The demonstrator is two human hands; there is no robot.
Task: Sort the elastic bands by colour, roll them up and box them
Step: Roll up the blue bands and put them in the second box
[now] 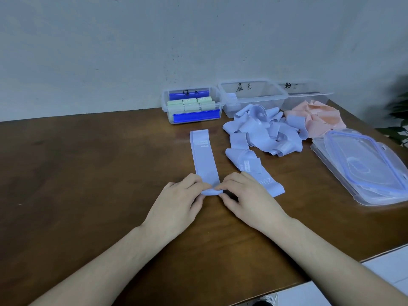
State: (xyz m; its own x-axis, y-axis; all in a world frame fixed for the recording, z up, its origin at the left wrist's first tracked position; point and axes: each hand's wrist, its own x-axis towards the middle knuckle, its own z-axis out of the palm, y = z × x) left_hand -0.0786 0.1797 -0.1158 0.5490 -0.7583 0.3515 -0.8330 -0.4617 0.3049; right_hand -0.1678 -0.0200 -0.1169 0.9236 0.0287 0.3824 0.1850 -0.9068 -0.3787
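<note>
Brown wooden table (88, 173) against a pale wall carries the work. Near its middle the left hand (176, 204) and right hand (249, 198) meet, fingers curled, each pinching one end of the small rolled-up near end of a flat blue elastic band (204, 160), which stretches away from them toward the far side. Just right of the right hand lies another flat blue band (268, 183), and beyond it a loose pile of blue bands (265, 131), with a pink pile (320, 118) further right. Along the far edge stand three clear boxes: the left box (192, 106) holds rolled green bands (192, 103), the middle box (254, 96) a blue roll or two, the right box (309, 96) unclear. Clear lids (364, 171) lie stacked at the right
</note>
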